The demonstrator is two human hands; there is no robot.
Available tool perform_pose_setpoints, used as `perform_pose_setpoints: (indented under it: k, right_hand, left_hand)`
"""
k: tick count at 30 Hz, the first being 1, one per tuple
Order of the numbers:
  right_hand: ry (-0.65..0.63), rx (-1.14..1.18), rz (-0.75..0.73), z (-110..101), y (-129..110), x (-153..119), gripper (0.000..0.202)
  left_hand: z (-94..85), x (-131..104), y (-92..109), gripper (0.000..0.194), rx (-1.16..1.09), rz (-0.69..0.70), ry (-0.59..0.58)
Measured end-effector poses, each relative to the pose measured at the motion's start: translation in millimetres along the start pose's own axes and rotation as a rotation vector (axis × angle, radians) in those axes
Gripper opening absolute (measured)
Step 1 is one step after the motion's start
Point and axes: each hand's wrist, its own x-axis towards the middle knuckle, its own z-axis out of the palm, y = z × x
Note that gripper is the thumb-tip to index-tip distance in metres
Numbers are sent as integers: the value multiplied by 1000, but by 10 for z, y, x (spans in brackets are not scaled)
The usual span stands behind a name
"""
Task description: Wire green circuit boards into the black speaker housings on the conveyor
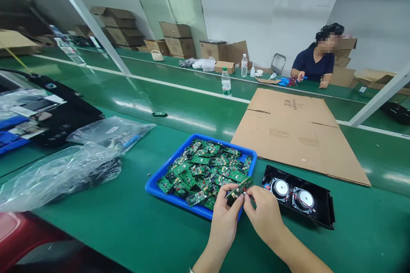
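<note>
My left hand (226, 209) grips a narrow green circuit board (239, 190) between thumb and fingers, tilted above the near right corner of a blue tray (156, 192). My right hand (264, 209) is closed in a pinch at the board's lower edge; a tiny white bit shows at its fingertips, too small to name. Many loose green circuit boards (200, 170) lie heaped in the tray. Just right of my hands, a black speaker housing (323, 211) lies with its inside up, holding two round speakers (282, 187) and thin red wires.
Flattened cardboard (285, 132) lies behind the housing. Clear plastic bags (80, 170) and a black device (70, 115) are at left. A lone board (159, 114) and a water bottle (226, 82) stand farther back. Across the bench sits another person (312, 62) handling blue-ended wires (288, 81).
</note>
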Motion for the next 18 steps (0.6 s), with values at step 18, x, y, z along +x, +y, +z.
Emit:
perform_pose_setpoints:
  k: [18]
  right_hand:
    - [62,-54,-120,5,9,21,32]
  left_hand:
    - [41,-9,-69,43,-136,-22,-33]
